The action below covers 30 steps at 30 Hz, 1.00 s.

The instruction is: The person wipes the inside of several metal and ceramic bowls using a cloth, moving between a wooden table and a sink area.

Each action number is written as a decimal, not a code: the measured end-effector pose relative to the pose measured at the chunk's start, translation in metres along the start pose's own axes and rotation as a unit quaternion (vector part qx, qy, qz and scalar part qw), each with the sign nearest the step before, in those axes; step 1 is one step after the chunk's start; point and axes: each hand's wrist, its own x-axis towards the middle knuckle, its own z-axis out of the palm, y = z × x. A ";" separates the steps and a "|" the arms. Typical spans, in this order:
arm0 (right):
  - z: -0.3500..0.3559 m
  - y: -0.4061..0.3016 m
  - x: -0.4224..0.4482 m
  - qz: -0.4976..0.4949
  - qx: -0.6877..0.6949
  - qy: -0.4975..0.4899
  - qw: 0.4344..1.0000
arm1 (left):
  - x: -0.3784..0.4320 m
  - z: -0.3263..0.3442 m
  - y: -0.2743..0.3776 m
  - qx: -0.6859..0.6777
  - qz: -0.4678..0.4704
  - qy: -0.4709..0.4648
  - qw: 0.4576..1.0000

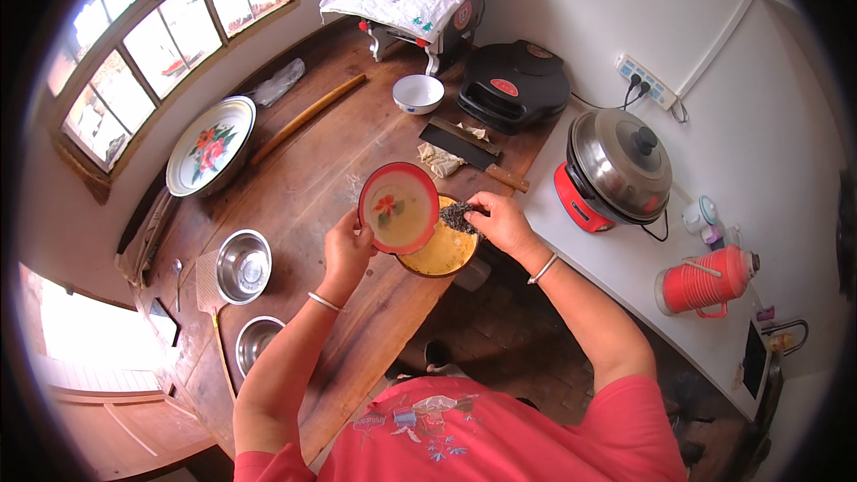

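Observation:
My left hand (345,248) grips the rim of a red-edged enamel bowl (412,221) with a flower painted inside. The bowl is tilted and holds what looks like cloudy liquid. It overlaps the left side of a yellow basin (445,251) near the table's edge; whether the two touch cannot be told. Between the fingertips of my right hand (503,222) is a dark, crumpled scouring pad (456,217), over the basin's upper right part. Yellowish residue marks the inside of the basin. Just beyond lies a cleaver (462,146) with a wooden handle beside a crumpled cloth (440,159).
On the wooden table (315,167) are a white bowl (418,94), a black electric griddle (514,86), a rolling pin (308,117), a floral enamel basin (213,147), steel bowls (244,266) and a fly swatter (209,282). The white counter holds a lidded electric pan (619,164) and a red thermos (706,281).

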 end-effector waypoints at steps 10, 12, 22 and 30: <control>-0.003 0.004 -0.013 0.010 -0.007 0.011 1.000 | -0.002 0.000 0.031 0.252 0.217 0.007 0.943; -0.004 0.008 -0.017 0.007 -0.022 0.018 1.000 | -0.006 0.001 0.034 0.276 0.277 0.004 0.920; 0.000 0.008 -0.025 0.002 -0.022 0.044 0.999 | -0.015 -0.004 0.054 0.256 0.412 0.028 0.874; -0.009 -0.045 -0.016 -0.075 -0.013 0.090 0.993 | -0.012 -0.015 0.049 -0.064 0.087 0.077 0.991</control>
